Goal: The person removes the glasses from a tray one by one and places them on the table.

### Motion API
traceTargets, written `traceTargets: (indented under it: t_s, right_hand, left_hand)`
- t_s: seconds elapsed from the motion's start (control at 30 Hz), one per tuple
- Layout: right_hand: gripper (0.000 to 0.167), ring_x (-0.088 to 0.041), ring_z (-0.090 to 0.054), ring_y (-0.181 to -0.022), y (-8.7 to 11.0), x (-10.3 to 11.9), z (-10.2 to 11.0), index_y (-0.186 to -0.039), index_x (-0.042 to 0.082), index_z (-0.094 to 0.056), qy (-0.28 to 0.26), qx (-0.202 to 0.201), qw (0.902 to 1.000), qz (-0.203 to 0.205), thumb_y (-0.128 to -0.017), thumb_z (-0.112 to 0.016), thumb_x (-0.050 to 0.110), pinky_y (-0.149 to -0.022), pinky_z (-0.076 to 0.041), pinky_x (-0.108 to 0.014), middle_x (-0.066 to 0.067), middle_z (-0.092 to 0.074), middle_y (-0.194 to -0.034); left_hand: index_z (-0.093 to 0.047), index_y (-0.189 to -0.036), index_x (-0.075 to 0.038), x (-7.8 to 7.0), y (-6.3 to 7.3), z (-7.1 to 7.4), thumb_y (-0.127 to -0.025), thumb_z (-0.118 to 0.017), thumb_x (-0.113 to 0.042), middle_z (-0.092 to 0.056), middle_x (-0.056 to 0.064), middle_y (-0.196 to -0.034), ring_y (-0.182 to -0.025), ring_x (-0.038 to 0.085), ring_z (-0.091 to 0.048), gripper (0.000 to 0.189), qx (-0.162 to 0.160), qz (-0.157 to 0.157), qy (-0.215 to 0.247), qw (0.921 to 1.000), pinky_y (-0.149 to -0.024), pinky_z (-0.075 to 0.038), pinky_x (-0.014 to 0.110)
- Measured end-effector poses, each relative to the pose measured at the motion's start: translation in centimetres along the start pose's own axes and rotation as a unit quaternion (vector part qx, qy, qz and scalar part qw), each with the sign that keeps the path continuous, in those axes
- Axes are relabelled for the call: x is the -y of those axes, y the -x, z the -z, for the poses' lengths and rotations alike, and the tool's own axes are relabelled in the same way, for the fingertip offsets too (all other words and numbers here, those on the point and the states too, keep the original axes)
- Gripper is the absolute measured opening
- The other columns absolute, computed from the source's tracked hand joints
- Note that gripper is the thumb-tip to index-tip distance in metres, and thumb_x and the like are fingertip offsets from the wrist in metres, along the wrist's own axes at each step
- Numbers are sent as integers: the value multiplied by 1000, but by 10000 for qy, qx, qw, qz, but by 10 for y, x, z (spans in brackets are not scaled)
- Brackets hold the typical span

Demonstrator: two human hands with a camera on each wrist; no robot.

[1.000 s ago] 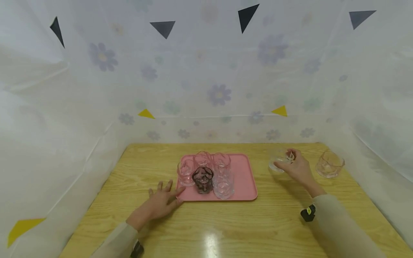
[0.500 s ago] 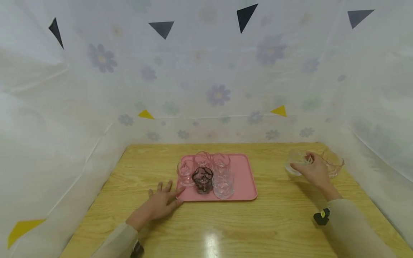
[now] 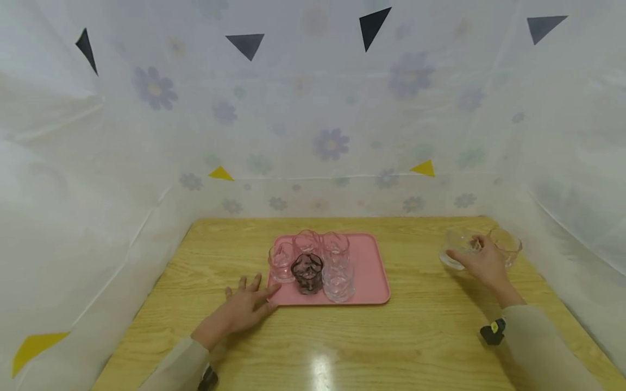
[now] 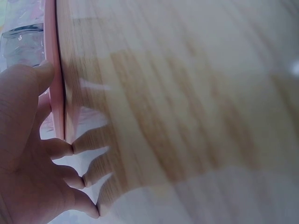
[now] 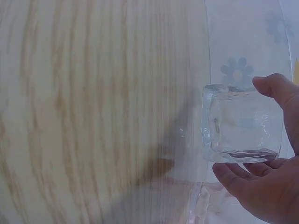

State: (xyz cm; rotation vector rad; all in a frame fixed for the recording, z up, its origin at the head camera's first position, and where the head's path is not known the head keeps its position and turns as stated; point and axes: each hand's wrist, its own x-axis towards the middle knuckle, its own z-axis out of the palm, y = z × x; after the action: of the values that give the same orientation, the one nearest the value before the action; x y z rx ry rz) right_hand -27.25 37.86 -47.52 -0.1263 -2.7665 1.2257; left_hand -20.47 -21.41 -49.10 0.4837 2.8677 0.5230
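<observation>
On my head view, a thin strip of wood runs behind the pink tray [image 3: 371, 271] to the back wall [image 3: 332, 195], and a much wider stretch of table [image 3: 391, 347] lies in front. A wide band of wood also runs from the tray's right edge to the clear glass [image 3: 454, 248]. On that glass's other side it is tight: the pale pink glass [image 3: 509, 241] is close by, near the table's right edge.

My right hand [image 3: 484, 266] reaches far out and has the clear glass by its sides, thumb on one side and fingers on the other. I can't tell if its bottom touches the table.

My left hand [image 3: 239, 309] lies low at the tray's front left corner. Its fingers are spread wide and hold nothing; the thumb and first finger touch the rim.

On the tray sit three pink glasses [image 3: 282, 262], a dark glass [image 3: 307, 274] and a see-through one [image 3: 338, 287], all bunched left and middle.
</observation>
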Motion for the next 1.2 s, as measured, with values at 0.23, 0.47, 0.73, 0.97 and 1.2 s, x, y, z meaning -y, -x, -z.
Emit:
traceTargets:
  t_s: [0.23, 0.47, 0.73, 0.97, 1.2]
  right_hand:
    - [101, -58, -48, -126, -1, -8, 0, -157, -15, -29, 293, -192, 9994, -25, -97, -71, 56, -92, -48, -71, -40, -42, -147]
    - [101, -64, -40, -133, 1, -10, 4, -155, -18, -29, 298, -199, 9993, -101, -97, -70, 54, -98, -43, -75, -43, -40, -149]
    - [95, -58, -46, -123, 2, -9, 4, -151, -18, -34, 370, -321, 9988, -89, -98, -70, 53, -92, -46, -70, -38, -46, -138]
    - [91, -53, -50, -114, 2, -13, 1, -146, -17, -41, 323, -486, 9983, -30, -97, -71, 54, -85, -48, -65, -33, -51, -128]
    - [104, -59, -50, -119, 0, -12, -2, -156, -18, -29, 473, -752, 9960, 27, -95, -74, 53, -89, -47, -72, -43, -50, -137]
  left_hand:
    - [-48, -159, -36, 2, -1, -2, -108, -47, -58, -22, 27, -172, -151, 69, -11, 55, -13, -11, -44, 10000, -109, -2, 92]
    - [-48, -159, -36, 3, -1, -2, -108, -47, -58, -21, 27, -172, -151, 69, -11, 56, 14, -6, -24, 10000, -109, -3, 93]
    - [-47, -159, -35, 3, -3, -2, -108, -48, -58, -21, 28, -171, -151, 70, -11, 55, 2, -52, -44, 10000, -108, -3, 94]
    - [-47, -159, -35, 2, -3, -2, -108, -48, -57, -21, 28, -171, -151, 69, -11, 55, 10, -35, -33, 10000, -109, -3, 93]
    - [-47, -159, -33, 1, -1, -1, -108, -48, -56, -22, 29, -171, -150, 70, -11, 56, 20, -25, -4, 10000, -108, -3, 93]
